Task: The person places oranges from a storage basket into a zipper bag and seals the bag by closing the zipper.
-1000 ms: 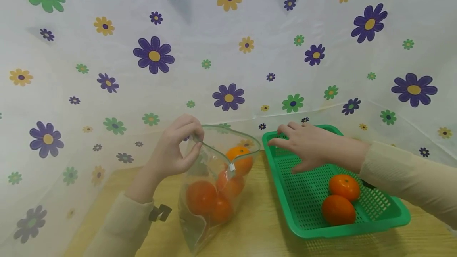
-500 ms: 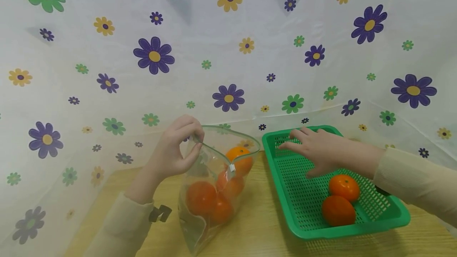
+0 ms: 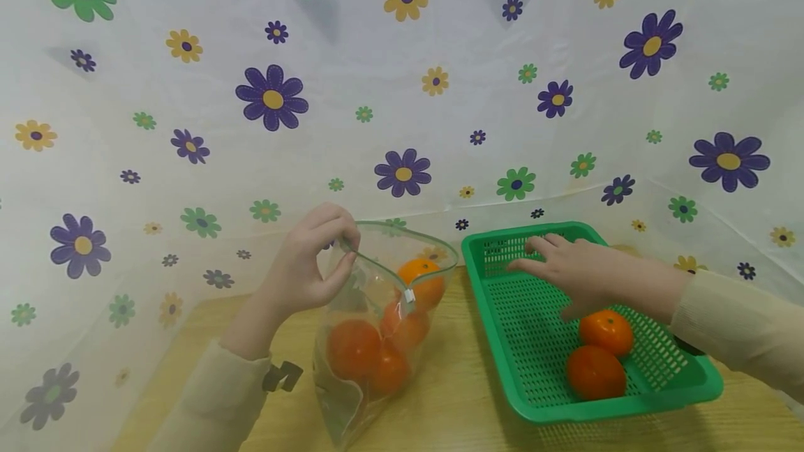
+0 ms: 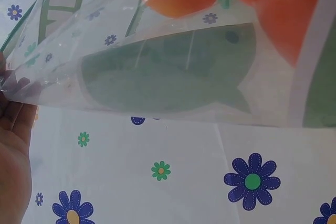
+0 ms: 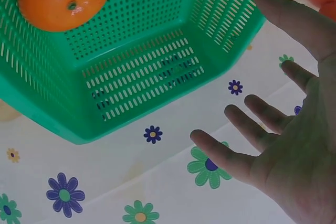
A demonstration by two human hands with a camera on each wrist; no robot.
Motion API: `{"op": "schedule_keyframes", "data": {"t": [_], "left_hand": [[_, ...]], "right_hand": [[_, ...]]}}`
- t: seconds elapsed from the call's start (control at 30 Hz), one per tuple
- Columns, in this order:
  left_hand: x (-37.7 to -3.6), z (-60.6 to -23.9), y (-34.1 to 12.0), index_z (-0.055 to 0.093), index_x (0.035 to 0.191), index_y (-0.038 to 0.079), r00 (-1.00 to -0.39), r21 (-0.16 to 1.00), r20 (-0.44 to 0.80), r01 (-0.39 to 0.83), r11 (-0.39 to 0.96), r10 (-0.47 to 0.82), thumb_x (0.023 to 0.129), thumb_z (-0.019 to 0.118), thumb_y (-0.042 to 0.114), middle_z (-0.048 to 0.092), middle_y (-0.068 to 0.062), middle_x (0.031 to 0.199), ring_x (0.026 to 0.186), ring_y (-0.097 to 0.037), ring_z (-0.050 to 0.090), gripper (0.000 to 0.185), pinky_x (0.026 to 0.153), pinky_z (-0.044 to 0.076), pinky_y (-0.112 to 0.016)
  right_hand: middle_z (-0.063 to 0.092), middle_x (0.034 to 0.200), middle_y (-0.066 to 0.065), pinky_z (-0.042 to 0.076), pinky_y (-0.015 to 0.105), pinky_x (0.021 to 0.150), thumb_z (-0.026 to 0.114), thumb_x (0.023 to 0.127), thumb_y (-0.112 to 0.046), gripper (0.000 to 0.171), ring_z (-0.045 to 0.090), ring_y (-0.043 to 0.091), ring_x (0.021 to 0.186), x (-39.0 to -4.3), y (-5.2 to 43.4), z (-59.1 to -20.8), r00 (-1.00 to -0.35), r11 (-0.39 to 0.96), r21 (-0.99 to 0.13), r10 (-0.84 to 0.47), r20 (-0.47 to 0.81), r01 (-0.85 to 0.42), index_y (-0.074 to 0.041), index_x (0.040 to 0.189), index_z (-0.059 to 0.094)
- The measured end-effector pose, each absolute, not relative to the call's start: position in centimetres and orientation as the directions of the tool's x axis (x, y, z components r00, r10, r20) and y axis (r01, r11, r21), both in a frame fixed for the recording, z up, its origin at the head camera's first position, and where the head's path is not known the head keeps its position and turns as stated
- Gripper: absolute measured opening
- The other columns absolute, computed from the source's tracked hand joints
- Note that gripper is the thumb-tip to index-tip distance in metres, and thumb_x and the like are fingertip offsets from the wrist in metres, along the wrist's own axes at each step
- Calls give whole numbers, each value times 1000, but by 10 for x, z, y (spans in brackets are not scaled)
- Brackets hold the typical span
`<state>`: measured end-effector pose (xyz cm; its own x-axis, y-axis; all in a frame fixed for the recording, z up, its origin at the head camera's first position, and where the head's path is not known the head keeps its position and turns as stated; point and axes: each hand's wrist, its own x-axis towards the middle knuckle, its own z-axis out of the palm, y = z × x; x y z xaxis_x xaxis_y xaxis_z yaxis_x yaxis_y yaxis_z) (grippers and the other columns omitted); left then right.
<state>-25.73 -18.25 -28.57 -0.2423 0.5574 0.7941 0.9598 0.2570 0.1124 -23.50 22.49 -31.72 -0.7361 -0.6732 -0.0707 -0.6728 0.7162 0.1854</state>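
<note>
Head view: left hand (image 3: 310,260) on the bag (image 3: 372,293), right hand (image 3: 581,274) over the basket (image 3: 530,344)

So the left thumb and fingers are pinching the clear zip bag by its rim, mouth gaping, oranges (image 3: 354,349) showing through the plastic. Right hand's pretty loose, fingers spread, holding nothing. Two more oranges (image 3: 606,333) sit touching at the green basket's near end. Wooden table (image 3: 461,396) underneath.
</note>
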Motion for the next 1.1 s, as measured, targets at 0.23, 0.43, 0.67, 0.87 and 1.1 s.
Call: {"op": "schedule_keyframes", "data": {"t": [0.23,0.43,0.67,0.87,1.1], "left_hand": [[-257,-286,-182,63,89,3,-237,107,798,961,255,555,99,55,19,61,-5,90,87,-18,53,21,81,45,-19],[-257,-286,-182,63,89,4,-232,107,798,963,249,556,97,57,15,61,-5,90,87,-18,53,15,80,46,-18],[-256,-286,-182,61,88,7,-239,114,795,961,251,557,80,64,-6,61,-5,90,87,-18,53,16,81,45,-19],[-256,-286,-182,61,89,6,-239,121,795,963,242,557,87,63,1,61,-6,90,87,-18,53,5,81,45,-18],[-257,-287,-182,62,88,4,-238,118,796,963,244,556,97,57,13,61,-5,90,88,-18,52,13,81,45,-19]], "right_hand": [[52,143,19,62,41,74,100,67,-27,99,59,37,118,-235,234,-325,-736,720,160,-673,-75,-675,-24,151,48],[50,145,21,58,33,66,101,64,-22,99,59,39,118,-234,241,-331,-747,736,129,-658,-98,-665,-24,149,50],[51,143,23,55,29,62,99,64,-18,95,60,41,116,-232,251,-338,-746,738,108,-657,-108,-666,-23,146,52],[51,139,23,47,23,56,96,66,-9,88,58,36,109,-227,261,-345,-743,740,78,-660,-108,-668,-25,142,53],[53,134,20,43,18,52,93,63,0,88,59,32,103,-221,270,-352,-764,768,41,-629,-143,-640,-29,137,57]]}}
